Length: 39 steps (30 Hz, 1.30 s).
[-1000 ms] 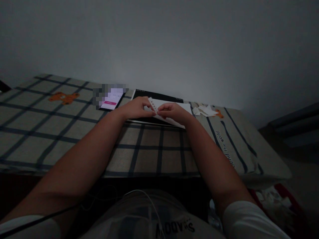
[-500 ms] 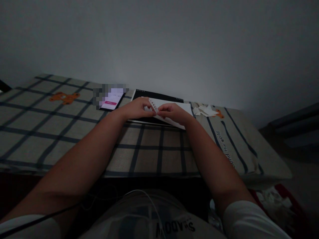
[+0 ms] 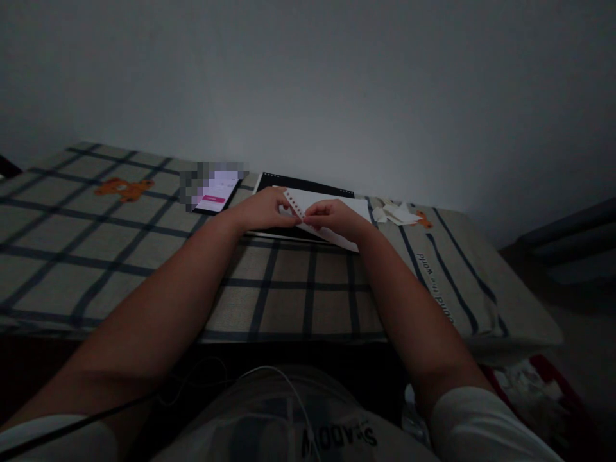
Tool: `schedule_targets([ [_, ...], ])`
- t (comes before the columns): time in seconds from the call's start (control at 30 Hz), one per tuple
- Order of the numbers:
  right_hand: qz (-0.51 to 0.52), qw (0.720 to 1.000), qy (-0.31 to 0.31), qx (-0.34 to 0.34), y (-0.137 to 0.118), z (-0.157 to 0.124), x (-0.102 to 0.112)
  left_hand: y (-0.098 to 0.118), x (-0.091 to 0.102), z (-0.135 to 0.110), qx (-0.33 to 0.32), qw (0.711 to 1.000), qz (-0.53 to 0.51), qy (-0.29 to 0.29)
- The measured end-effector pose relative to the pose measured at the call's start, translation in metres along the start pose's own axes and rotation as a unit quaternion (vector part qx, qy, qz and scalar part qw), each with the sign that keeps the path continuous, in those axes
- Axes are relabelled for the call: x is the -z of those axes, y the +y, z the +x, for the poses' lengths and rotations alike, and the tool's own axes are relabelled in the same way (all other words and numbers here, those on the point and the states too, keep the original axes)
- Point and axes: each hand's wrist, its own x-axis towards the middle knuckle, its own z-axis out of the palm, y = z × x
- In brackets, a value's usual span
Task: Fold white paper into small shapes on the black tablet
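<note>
A white sheet of paper [image 3: 321, 203] with a row of punched holes along one edge lies over a black pad [image 3: 308, 186] on the checked tablecloth [image 3: 144, 250]. My left hand [image 3: 267, 210] pinches the sheet's holed edge with closed fingers. My right hand [image 3: 334, 217] pinches the same edge right beside it, fingertips almost touching the left ones. The holed edge is lifted slightly off the pad.
A lit phone [image 3: 215, 192] lies left of the pad. Small torn white paper pieces [image 3: 394, 212] sit to the right near an orange bear print. The wall rises just behind. A white cable runs across my lap, and the table's right edge drops toward cluttered floor.
The holed edge of the sheet has lifted and tilted a little between my fingers. Both hands stay in nearly the same place.
</note>
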Motion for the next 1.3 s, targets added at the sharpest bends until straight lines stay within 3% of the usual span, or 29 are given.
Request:
schedule_targets([
  [0.23, -0.021, 0.999, 0.013, 0.026, -0.0023, 0.0007, -0.0031, 0.0024, -0.0005, -0.0009, 0.037, 0.999, -0.015, 0.011],
  [0.87, -0.013, 0.999, 0.010, 0.043, -0.0005, 0.0015, -0.0029, 0.0024, -0.0008, -0.0019, 0.007, 1.000, -0.028, 0.011],
  [1.3, 0.006, 1.000, -0.011, -0.003, -0.0019, -0.0013, 0.0022, 0.0066, 0.0006, -0.0014, 0.030, 0.998, -0.055, 0.002],
])
